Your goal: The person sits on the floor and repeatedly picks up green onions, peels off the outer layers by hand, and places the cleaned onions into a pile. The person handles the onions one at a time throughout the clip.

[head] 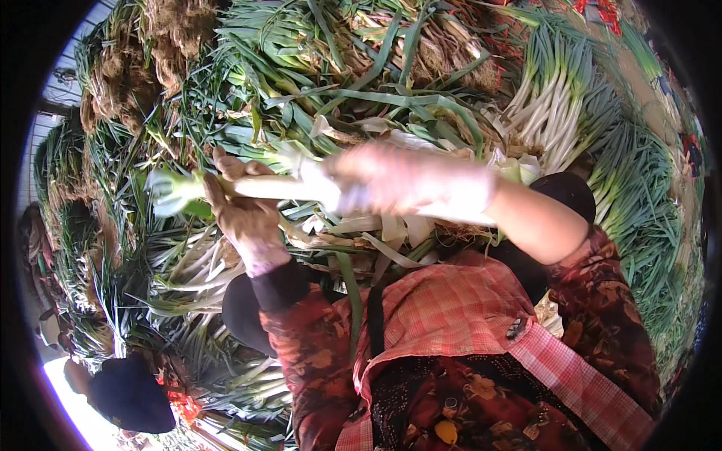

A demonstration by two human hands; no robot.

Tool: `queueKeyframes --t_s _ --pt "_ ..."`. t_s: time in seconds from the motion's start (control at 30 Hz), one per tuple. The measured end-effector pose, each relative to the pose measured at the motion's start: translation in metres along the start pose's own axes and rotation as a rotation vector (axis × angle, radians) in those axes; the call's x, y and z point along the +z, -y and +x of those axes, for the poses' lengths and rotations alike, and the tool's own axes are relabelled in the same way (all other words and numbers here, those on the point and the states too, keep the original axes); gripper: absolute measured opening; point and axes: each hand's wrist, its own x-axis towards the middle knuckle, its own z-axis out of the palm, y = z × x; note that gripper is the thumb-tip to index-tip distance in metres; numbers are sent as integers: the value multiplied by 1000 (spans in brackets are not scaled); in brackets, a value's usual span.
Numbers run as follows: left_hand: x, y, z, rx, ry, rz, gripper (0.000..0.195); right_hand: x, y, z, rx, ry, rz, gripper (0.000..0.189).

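Note:
A thick green onion stalk (271, 187) lies nearly level across the space before me. My left hand (242, 206), in a soiled glove, is closed around its stalk near the leafy end at the left. My right hand (389, 177), gloved and blurred by motion, is at the stalk's other end; its fingers and what they grip cannot be made out. Loose peeled outer leaves (395, 228) lie below the right hand, near my knees. A long green leaf (352, 304) hangs over my red checked apron (451, 307).
Piled green onions (271, 45) lie beyond my hands, with bundles showing brown roots (121, 73) at upper left. White-stemmed bundles (555, 107) lie at upper right, and more leafy onions (637, 208) at right. A person in a dark cap (132, 394) is at lower left, by red ties (183, 406).

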Motion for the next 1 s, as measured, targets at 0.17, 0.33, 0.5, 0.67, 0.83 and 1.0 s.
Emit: queueKeyframes --t_s 0.17,0.33,0.5,0.67,0.83,1.0 --pt "-1 -48 38 -239 -43 36 39 27 -19 0 153 116 185 39" --pt "-41 -127 64 23 -239 63 30 -21 -72 -130 -89 185 365 43" --pt "-72 -167 64 252 -367 15 18 -83 -48 -215 -342 -962 582 38" --pt "-76 -83 80 103 -289 17 26 -78 -12 -131 -187 -841 -834 38" --pt "-83 16 48 -245 -191 -426 35 -57 -6 -91 63 -532 -1643 33" --pt "-54 81 29 -162 -462 -222 59 -102 -37 -189 289 -686 -1780 28"
